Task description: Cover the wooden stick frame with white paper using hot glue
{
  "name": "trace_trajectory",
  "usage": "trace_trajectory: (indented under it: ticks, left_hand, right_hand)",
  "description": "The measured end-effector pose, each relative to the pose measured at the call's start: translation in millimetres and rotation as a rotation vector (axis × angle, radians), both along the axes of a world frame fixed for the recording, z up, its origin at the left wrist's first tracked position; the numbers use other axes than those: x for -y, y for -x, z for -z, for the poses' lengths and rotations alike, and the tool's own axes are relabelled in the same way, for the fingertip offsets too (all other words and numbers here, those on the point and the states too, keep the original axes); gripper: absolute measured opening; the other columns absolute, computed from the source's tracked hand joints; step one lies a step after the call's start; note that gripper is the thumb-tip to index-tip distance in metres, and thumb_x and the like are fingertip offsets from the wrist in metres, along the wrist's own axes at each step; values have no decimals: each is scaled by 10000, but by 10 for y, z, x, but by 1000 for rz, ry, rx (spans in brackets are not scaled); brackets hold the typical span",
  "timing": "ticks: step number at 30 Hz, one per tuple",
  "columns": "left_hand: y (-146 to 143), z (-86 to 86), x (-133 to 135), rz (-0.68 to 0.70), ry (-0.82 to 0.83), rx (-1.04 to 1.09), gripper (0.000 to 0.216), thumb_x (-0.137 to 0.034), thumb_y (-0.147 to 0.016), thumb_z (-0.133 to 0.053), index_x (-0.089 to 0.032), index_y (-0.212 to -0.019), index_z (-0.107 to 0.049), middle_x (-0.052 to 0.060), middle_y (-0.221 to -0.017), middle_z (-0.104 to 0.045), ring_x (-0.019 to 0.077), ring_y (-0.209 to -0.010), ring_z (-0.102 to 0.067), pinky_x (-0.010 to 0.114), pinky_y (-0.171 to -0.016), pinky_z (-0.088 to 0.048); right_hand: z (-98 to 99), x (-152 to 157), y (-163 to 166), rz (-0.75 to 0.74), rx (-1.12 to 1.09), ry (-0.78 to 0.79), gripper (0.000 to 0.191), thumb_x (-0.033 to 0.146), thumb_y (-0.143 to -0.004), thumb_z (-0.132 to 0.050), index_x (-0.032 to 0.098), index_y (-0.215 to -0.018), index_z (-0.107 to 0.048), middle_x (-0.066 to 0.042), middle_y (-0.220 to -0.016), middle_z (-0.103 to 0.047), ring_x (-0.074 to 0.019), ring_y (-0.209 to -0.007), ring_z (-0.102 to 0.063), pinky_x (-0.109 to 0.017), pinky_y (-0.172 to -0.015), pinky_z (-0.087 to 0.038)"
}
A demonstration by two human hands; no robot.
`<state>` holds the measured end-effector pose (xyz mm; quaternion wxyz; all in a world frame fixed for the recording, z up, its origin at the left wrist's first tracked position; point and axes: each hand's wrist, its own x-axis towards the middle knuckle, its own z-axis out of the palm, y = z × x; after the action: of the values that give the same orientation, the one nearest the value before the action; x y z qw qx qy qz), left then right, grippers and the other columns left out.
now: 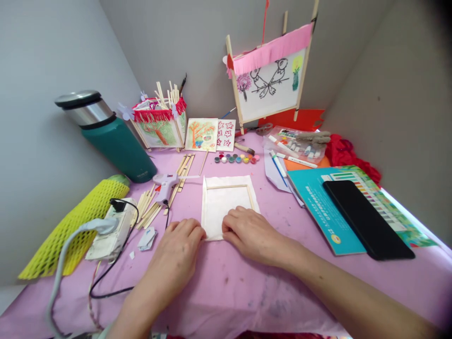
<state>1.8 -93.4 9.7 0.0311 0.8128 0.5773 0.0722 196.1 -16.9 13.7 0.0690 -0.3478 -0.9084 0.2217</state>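
Note:
A white sheet (224,207), whether paper or cloth I cannot tell, lies on the table in front of me. A thin wooden stick frame (228,187) rests on it, inside its edges. My left hand (183,242) has its fingers closed at the sheet's near left corner. Farther right along the near edge, my right hand (249,233) pinches the sheet with curled fingers and covers part of the frame. Both sets of fingertips are partly hidden. Left of the sheet is a lilac glue gun (165,186), lying among wooden sticks (150,209).
At left stand a green bottle (116,146) and a power strip (115,230) with cables. Painted panels (202,134), paint pots (236,159) and a picture lantern (271,77) are at the back. A black phone (367,219) lies on a blue book (325,207) at right.

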Motion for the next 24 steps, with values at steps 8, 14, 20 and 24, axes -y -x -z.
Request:
trace_trajectory:
  ticks: [8, 14, 20, 24]
  left_hand:
    - [-17, -106, -90, 0, 82, 20, 203, -74, -865, -410, -192, -877, -575, 38, -884, -596, 217, -818, -550, 389, -771, -409]
    - [7, -102, -167, -111, 122, 156, 122, -108, -813, -488, -202, -797, -565, 19, -802, -628, 193, -767, -585, 334, -692, -430]
    - [-5, -80, -148, -191, 35, 165, 77, -122, -781, -550, -198, -784, -540, 37, -854, -578, 215, -806, -554, 367, -722, -439]
    - [-44, -70, -79, -170, -19, 65, 125, -138, -840, -527, -198, -757, -598, 43, -822, -589, 241, -815, -542, 413, -739, -399]
  right_hand:
    - [-43, 11, 17, 4, 23, -15, 144, 209, -917, -519, 170, -824, -622, -41, -846, -638, -170, -813, -499, -291, -701, -341]
    - [-56, 8, 13, -1, 33, -16, 143, 217, -919, -525, 170, -825, -622, -40, -853, -639, -169, -807, -502, -294, -699, -345]
    - [-31, 7, 8, 4, 33, -20, 142, 222, -919, -518, 173, -836, -622, -46, -865, -639, -177, -826, -507, -298, -705, -345]
    - [-18, 9, 9, 0, 30, -27, 153, 229, -923, -509, 176, -827, -615, -43, -871, -638, -179, -826, -507, -301, -705, -342]
